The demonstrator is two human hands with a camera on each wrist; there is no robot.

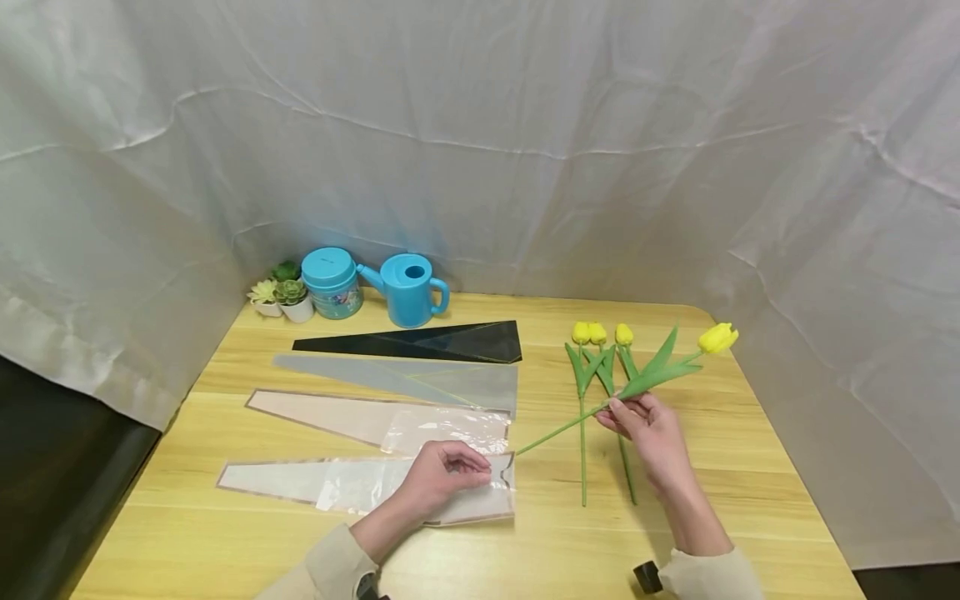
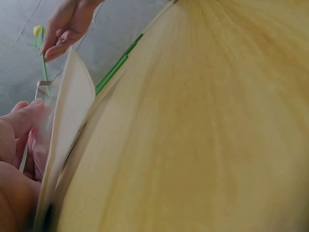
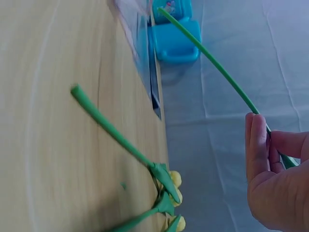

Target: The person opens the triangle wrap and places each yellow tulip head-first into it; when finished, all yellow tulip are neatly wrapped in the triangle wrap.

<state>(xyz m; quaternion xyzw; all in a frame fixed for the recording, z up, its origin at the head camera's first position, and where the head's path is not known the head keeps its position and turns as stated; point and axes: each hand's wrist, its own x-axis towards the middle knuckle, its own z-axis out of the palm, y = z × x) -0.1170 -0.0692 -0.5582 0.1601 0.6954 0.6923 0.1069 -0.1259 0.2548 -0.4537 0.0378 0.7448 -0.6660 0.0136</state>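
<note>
- At the far left corner of the light wooden counter, three small succulents in white pots are grouped beside a teal lidded jar and a blue plastic watering can.
- Four long cone-shaped flower sleeves are laid side by side across the left half of the counter, points to the left: a black one farthest back, then a grey translucent one, then a beige one with a clear window, and nearest the person a beige-and-clear plastic sleeve.
- The wide open end of this nearest sleeve is pinched by the left hand, fingers curled over its upper edge; in the left wrist view the sleeve's front layer is seen lifted away from the counter, with the left thumb against the film.
- A yellow artificial tulip with a long green stem and leaves is held in the air, tilted, its stem end just at the sleeve's mouth and its bloom up to the right.
- The stem is held mid-length in a narrow grip by the right hand, between thumb and fingertips.
- Three more yellow tulips lie flat on the counter behind and under the right hand, blooms pointing to the back.
- A white cloth backdrop is hung around the counter.
</note>
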